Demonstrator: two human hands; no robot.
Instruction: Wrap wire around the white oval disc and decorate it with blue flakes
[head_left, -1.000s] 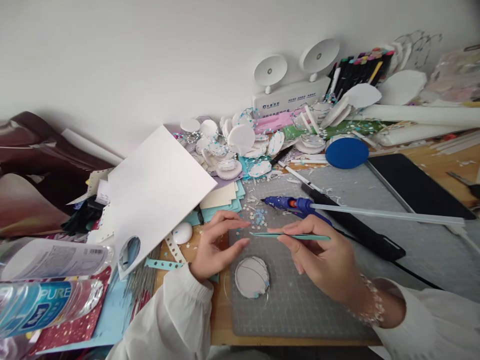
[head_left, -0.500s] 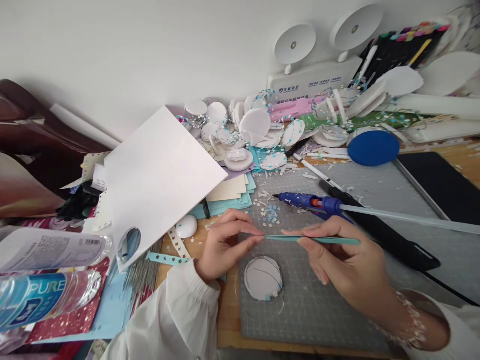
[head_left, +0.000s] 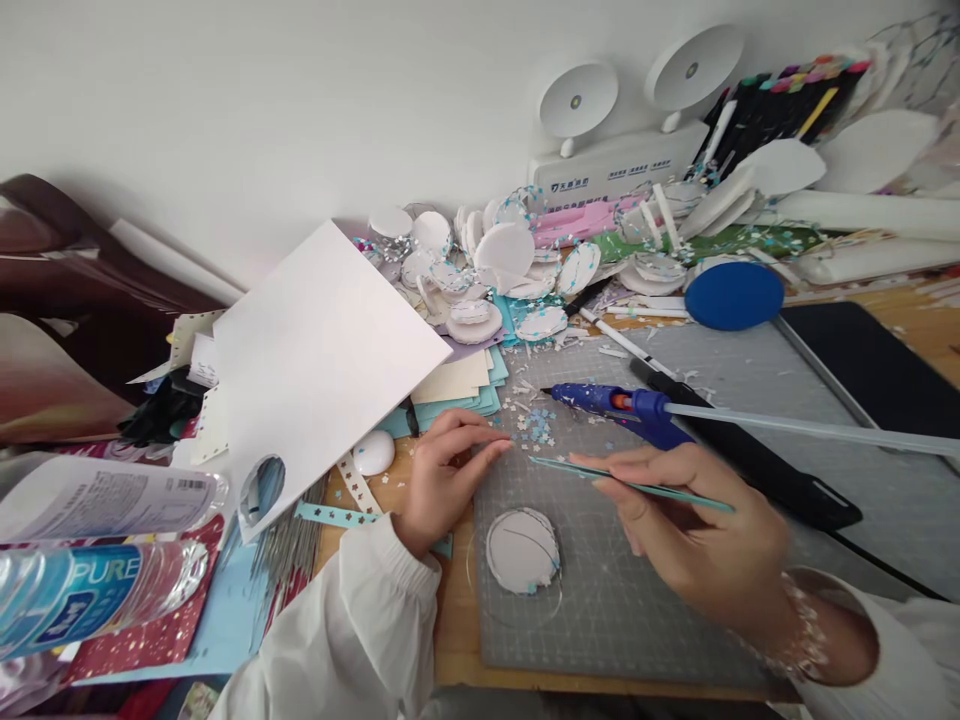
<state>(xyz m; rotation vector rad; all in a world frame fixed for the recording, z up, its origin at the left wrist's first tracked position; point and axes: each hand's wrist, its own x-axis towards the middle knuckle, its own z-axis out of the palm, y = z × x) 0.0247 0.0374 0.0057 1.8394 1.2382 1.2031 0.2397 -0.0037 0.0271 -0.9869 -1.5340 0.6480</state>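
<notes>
My right hand (head_left: 690, 510) is closed round teal tweezers (head_left: 637, 483), their tips pointing left over the grey cutting mat (head_left: 622, 600). My left hand (head_left: 450, 475) is beside the mat's left edge, thumb and forefinger drawn together in a pinch. Whatever lies between those fingertips is too small to make out. The tweezer tips are apart from the left fingers. Below them a white disc (head_left: 523, 550) rests on the mat, with thin wire around it and small blue stars at its lower edge. Small blue and white stars (head_left: 538, 427) lie scattered just beyond my hands.
A blue glue gun (head_left: 607, 400) with a long glue stick lies behind my right hand, near a black strap-like case (head_left: 780, 470). White discs (head_left: 506, 255) are heaped at the back. A white board (head_left: 337, 350) and a water bottle (head_left: 97, 590) occupy the left; a phone (head_left: 877, 370) lies right.
The tweezer tips have drawn away from my left fingertips, and the tweezers now slope more, tips up and left. My left hand has shifted slightly up and left.
</notes>
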